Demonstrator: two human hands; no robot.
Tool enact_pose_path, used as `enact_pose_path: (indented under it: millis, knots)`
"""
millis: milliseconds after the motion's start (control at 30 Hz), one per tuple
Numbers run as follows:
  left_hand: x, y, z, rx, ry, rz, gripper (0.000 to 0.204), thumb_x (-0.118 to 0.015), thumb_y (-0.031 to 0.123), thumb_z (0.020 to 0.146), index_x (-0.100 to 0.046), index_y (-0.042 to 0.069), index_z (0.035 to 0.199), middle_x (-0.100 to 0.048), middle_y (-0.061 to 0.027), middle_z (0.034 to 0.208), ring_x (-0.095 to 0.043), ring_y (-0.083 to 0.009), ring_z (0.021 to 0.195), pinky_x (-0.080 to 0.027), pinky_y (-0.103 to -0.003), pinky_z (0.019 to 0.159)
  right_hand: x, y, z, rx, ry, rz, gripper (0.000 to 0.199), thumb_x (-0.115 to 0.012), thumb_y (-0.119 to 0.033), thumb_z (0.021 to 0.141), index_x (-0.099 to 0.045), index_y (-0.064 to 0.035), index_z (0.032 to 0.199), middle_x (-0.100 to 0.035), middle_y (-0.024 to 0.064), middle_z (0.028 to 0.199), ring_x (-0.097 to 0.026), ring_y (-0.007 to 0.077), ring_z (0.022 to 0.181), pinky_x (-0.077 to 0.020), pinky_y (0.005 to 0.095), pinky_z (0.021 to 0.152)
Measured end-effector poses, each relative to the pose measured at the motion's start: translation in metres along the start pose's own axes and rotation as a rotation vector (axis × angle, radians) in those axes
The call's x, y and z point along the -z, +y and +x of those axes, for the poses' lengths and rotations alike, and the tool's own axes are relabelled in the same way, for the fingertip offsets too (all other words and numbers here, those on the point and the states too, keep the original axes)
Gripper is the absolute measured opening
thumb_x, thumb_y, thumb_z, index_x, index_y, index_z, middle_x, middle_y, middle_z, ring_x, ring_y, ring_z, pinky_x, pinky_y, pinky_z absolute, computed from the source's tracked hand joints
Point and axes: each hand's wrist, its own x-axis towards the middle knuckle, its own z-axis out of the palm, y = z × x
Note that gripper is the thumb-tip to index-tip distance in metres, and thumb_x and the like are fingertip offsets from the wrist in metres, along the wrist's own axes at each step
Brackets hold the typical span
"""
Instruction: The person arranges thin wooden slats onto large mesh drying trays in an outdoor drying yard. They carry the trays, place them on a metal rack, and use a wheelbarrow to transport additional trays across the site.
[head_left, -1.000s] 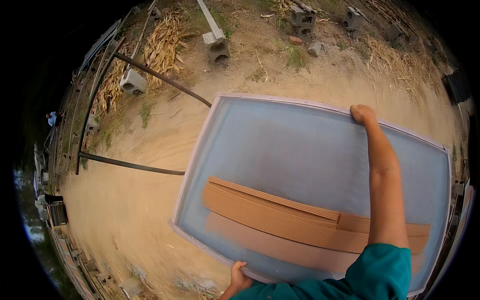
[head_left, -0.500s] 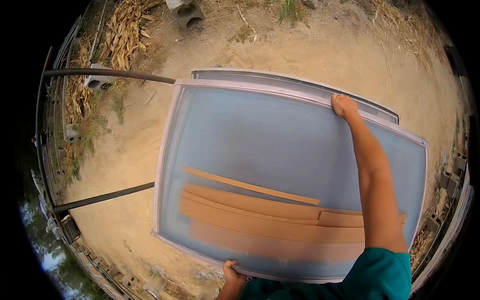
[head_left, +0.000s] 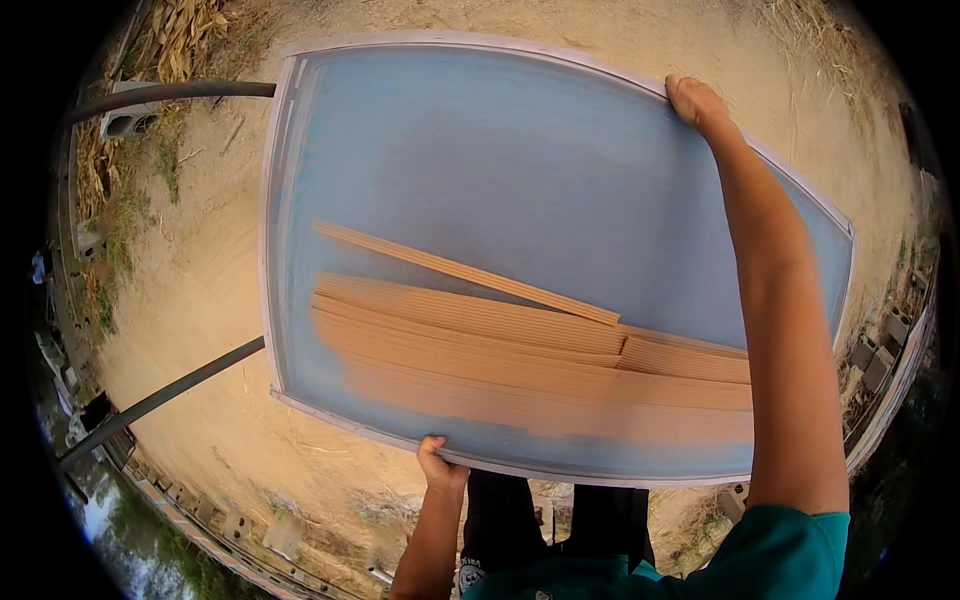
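A large rectangular mesh screen with a pale pinkish frame spans the middle of the view, slightly tilted. My right hand grips its far edge toward the right, fingers curled over the frame. At the near edge, left of centre, my left hand holds the frame with the thumb on top. On the mesh lie thin orange-brown strips packed side by side in a wide band. One narrow group of strips lies apart at a slant above them. My right forearm covers the band's right end.
Two dark metal bars reach toward the screen from the left. Beyond them are a concrete block and dried husks on sandy ground. More concrete blocks stand at the right. My dark trousers show below the frame.
Both hands have moved the screen up in view, and it looks larger. The second frame seen behind its far edge is now hidden. My legs have come into view below.
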Motion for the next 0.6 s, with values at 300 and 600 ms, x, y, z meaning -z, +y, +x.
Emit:
enact_pose_path:
  millis: [300, 600]
  knots:
    - [-0.005, -0.021, 0.018, -0.083, 0.065, 0.059, 0.042, -0.051, 0.013, 0.059, -0.054, 0.005, 0.099, -0.057, -0.0074, 0.095, -0.054, -0.0256, 0.090, -0.045, -0.039, 0.084, -0.029, -0.012, 0.005, 0.118, 0.174, 0.008, 0.043, -0.034, -0.028, 0.084, -0.063, 0.0023, 0.089, -0.059, 0.0264, 0.099, -0.057, 0.0364, 0.096, -0.0419, 0.0462, 0.086]
    - [0.008, -0.029, 0.060, 0.007, 0.152, 0.078, 0.045, -0.051, 0.011, 0.056, -0.055, 0.006, 0.100, -0.058, -0.0073, 0.098, -0.055, -0.0276, 0.094, -0.044, -0.044, 0.088, -0.019, -0.026, -0.040, 0.085, 0.318, 0.025, 0.038, -0.032, -0.020, 0.084, -0.063, 0.0015, 0.088, -0.061, 0.0226, 0.097, -0.059, 0.0364, 0.090, -0.0452, 0.0462, 0.079]
